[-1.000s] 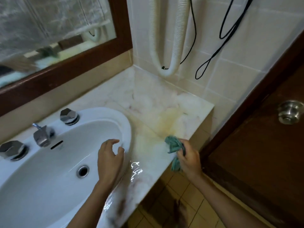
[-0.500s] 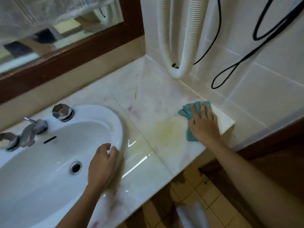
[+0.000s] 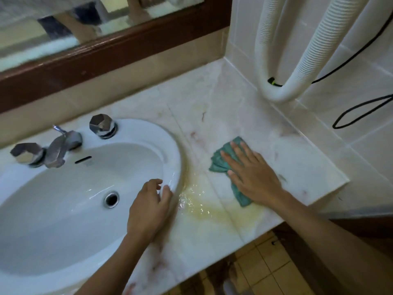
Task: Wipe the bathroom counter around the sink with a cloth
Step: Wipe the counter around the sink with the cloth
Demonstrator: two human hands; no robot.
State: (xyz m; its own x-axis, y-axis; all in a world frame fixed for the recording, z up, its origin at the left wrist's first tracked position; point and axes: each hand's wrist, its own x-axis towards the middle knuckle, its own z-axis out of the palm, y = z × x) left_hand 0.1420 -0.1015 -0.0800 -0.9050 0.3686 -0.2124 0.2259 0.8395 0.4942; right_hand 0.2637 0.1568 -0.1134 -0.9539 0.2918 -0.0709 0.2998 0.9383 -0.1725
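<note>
Two hands are in my view, and only one is doing the work. My right hand [image 3: 253,177] lies flat on the crumpled teal cloth [image 3: 220,161], fingers straight and a little spread, palm pressing it onto the pale veined marble tabletop [image 3: 234,107]. The cloth sits to the right of the white oval ceramic sink [image 3: 170,150], apart from its rim, roughly midway between the basin and the tiled side wall. One corner pokes out beside my wrist toward the front edge. My left hand [image 3: 148,207] rests on the sink's near right rim with fingers loosely bent, fingertips on the porcelain, holding nothing. I read it as a brace.

The cloth looks light, soft and limp, so I expect it to bunch and roll under a push rather than slide as one sheet. I judge a flat palm over its middle, fingers fanned toward the leading edge, to be the best hold. Pinching a corner would only drag a rope of fabric. The marble is glossy, and a wet, yellowish patch [image 3: 204,207] lies just beside the rim, between my two hands. The cloth should glide easily there and grow heavier as it soaks. It cannot break, but it may slip out from under the palm on wet stone, so steady downward pressure matters.
</note>
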